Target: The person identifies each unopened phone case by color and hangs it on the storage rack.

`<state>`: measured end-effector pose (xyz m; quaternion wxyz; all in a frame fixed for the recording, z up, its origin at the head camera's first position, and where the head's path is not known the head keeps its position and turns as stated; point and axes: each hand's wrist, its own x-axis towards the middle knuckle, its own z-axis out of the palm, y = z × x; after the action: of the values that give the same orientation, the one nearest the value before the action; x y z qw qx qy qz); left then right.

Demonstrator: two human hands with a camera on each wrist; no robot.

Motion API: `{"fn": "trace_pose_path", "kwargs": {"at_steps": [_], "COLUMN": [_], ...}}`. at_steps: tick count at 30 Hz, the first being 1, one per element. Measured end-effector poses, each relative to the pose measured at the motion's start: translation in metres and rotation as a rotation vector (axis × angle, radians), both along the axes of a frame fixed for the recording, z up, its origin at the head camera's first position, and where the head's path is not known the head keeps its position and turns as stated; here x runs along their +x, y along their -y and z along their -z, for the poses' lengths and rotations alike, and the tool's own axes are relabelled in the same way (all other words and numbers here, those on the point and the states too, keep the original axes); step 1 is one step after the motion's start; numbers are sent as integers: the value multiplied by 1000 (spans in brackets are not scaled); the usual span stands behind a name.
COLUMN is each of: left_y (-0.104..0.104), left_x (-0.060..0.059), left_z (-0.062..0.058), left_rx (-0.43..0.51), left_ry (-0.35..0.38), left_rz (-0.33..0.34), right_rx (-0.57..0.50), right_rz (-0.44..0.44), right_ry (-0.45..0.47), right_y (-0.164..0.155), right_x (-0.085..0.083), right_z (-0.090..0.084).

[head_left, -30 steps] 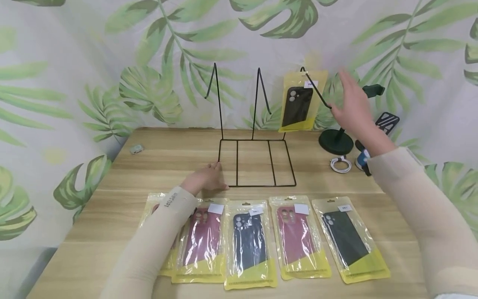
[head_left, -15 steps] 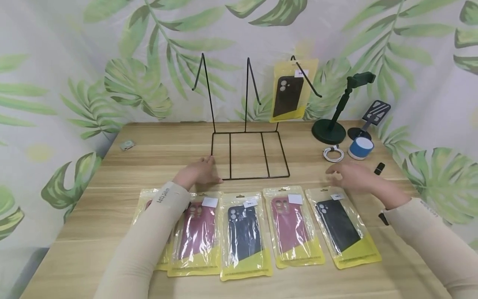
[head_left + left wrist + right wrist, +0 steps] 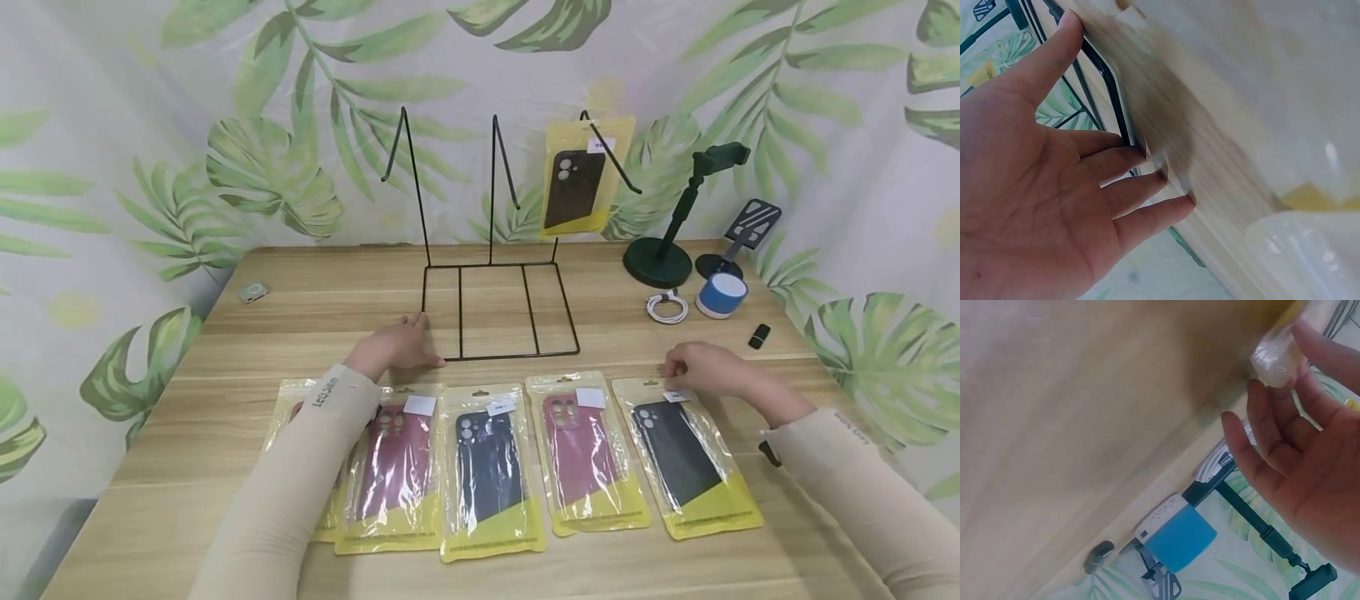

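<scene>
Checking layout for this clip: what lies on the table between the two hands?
In the head view, between the left hand and right hand, the black wire rack's front edge and bare table.

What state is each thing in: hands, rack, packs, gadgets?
Left hand: open, fingers pressing the wire rack's front left corner.
Right hand: pinching the top of the rightmost black case pack.
Wire rack: upright on the table.
Hanging case pack: on the right hook.
Other packs in the row: flat, sealed.
Cable: coiled.
Phone stand: upright, empty.
Blue speaker: upright.
</scene>
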<state>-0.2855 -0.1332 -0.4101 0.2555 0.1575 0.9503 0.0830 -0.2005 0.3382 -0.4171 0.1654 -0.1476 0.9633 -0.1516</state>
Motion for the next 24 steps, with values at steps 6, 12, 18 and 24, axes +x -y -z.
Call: {"fn": "trace_pose_path", "kwargs": {"at_steps": [6,12,18,24], "left_y": [0,1,1,0], "left_x": [-2,-1,-1,-2], "left_z": [2,4,4,4], "left_rx": [2,2,-5,-12], "left_ry": [-5,-3,-16,-19], "left_rz": [1,5,19,17], "right_rx": [-10,-98,-246,-304], "right_rz": [17,78,108,31], "right_ry": [-73,-186,-366,-613], "right_y": [-2,-6,-1,10], "right_x": [6,14,22,31], "right_z": [-4,-23,-54,-80]}}
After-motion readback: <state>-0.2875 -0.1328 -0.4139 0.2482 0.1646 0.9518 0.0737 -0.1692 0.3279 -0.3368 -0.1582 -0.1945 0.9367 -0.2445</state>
